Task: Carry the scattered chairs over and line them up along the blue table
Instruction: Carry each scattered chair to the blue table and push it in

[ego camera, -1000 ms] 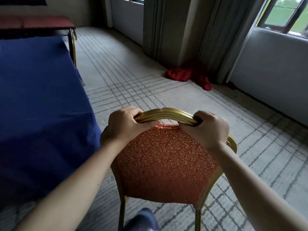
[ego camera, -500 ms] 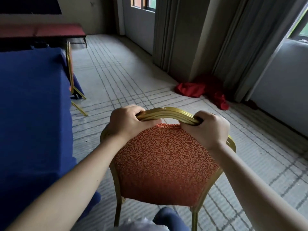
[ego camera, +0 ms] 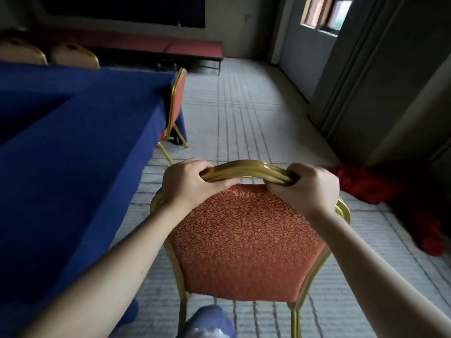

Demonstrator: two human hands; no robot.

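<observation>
Both hands grip the gold top rail of a chair (ego camera: 246, 242) with an orange patterned back: the left hand (ego camera: 188, 185) near the rail's left end, the right hand (ego camera: 308, 187) near its right. The blue table (ego camera: 73, 147) runs along the left, just beside the chair. A second chair (ego camera: 177, 103) stands at the table's far corner. Two pale chair backs (ego camera: 48, 54) show beyond the table. A red cloth (ego camera: 380, 189), perhaps a tablecloth, lies on the carpet at right.

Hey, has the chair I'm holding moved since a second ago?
Yes. The chair has gone forward along the blue table: the red cloth, earlier well ahead, now lies level with it on the right.
</observation>
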